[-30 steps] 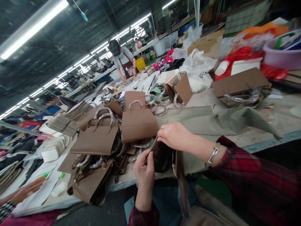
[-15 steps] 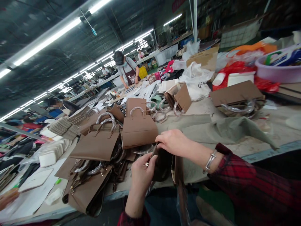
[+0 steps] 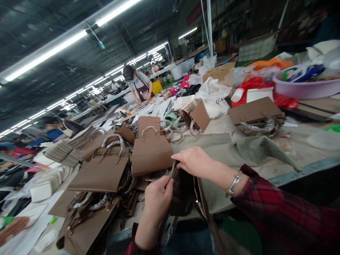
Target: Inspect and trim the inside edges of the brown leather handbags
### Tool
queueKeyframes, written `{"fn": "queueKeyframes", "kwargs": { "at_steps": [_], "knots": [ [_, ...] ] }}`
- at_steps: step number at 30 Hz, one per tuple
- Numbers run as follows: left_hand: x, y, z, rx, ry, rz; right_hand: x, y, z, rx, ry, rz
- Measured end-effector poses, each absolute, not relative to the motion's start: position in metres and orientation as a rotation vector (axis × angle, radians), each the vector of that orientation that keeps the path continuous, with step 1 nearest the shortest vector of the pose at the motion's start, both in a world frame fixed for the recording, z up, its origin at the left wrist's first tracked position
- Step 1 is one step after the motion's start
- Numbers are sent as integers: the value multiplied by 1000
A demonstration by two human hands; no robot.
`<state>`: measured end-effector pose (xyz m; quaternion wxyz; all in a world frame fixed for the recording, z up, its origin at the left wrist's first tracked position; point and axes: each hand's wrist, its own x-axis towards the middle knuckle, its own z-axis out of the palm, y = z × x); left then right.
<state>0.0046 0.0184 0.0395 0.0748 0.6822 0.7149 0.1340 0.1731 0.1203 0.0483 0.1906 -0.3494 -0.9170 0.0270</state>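
A dark brown handbag [image 3: 183,196] stands partly open at the table's front edge, its inside in shadow. My left hand [image 3: 156,202] pinches the rim of its near-left panel between thumb and fingers. A little above, my right hand [image 3: 193,161] grips the upper end of that same rim, with its index finger reaching out past it. My fingers cover part of the rim. Left of my hands lie a finished-looking brown handbag [image 3: 152,156] and another brown handbag [image 3: 102,171], both with plastic-wrapped handles.
Below them more brown bags [image 3: 87,226] overhang the table edge. A grey-green cloth [image 3: 255,150], a brown bag [image 3: 256,111] and a lilac basin [image 3: 305,88] are on the right. A co-worker [image 3: 139,85] stands across the table; another person's hand [image 3: 14,226] is at far left.
The view has swung slightly right, so the table's contents appear further left. My right index finger now points outward along the rim. Both hands stay on the handbag.
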Motion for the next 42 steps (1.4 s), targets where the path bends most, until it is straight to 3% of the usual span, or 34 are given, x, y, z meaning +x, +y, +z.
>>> {"fn": "queueKeyframes", "kwargs": {
  "at_steps": [19, 27, 35, 42],
  "knots": [
    [6, 37, 59, 2101, 2096, 202, 166, 134, 48, -975, -2618, -1],
    [1, 46, 66, 1949, 1607, 411, 172, 136, 51, -960, -2623, 49],
    [12, 52, 51, 2146, 2036, 299, 175, 137, 51, -973, -2628, 69],
    [25, 61, 53, 2180, 2129, 165, 192, 133, 58, -962, -2655, 55]
  ]
}}
